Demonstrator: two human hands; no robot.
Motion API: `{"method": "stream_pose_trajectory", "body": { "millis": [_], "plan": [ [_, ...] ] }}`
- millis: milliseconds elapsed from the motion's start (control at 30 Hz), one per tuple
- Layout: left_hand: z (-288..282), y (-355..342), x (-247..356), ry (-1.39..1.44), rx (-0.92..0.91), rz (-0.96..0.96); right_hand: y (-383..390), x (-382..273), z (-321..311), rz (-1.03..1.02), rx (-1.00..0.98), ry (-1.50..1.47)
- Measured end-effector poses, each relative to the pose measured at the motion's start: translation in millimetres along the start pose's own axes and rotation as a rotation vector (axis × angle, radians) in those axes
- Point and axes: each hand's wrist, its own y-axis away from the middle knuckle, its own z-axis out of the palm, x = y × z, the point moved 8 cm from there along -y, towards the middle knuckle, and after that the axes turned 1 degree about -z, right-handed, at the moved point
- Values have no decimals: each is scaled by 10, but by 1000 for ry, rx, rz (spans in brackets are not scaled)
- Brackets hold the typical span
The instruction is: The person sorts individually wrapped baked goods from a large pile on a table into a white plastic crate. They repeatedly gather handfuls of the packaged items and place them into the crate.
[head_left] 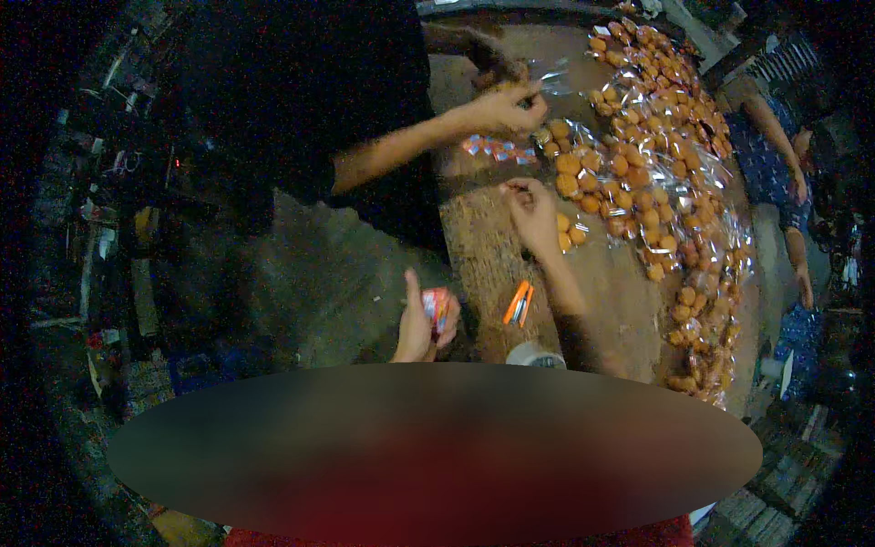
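My left hand point(417, 326) is closed around a small stack of red-and-white printed cards point(437, 306), its thumb raised, just off the table's near-left edge. Over the table, my right hand point(536, 217) has its fingertips pinched together; what they hold, if anything, is too small to make out. Beyond it lies a row of red-and-blue labels point(499, 149). Clear bags of round brown snacks point(583, 178) sit right beside that hand. An orange stapler point(519, 304) rests on the wood nearer to me.
A co-worker's hand point(510, 108) reaches in from the left, near a clear bag point(551, 80). Many filled snack bags point(656, 173) cover the table's right side. A pale round container point(536, 356) stands near the front. Another person point(770, 164) is at the far right.
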Motion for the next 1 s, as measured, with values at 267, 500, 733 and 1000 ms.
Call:
{"method": "stream_pose_trajectory", "body": {
  "millis": [267, 500, 733, 1000],
  "plan": [
    [854, 118, 182, -169, -58, -142, 1790, -1595, -362, -355, -53, 252],
    [950, 168, 90, -203, -175, -153, 1915, -1683, -422, -382, -3, 359],
    [569, -84, 77, -206, -115, -135, 1641, -1305, -203, -336, -154, 273],
    [-432, -193, -367, -243, 8, -143, -159, 819, -228, 15, 92, -34]
  ]
}}
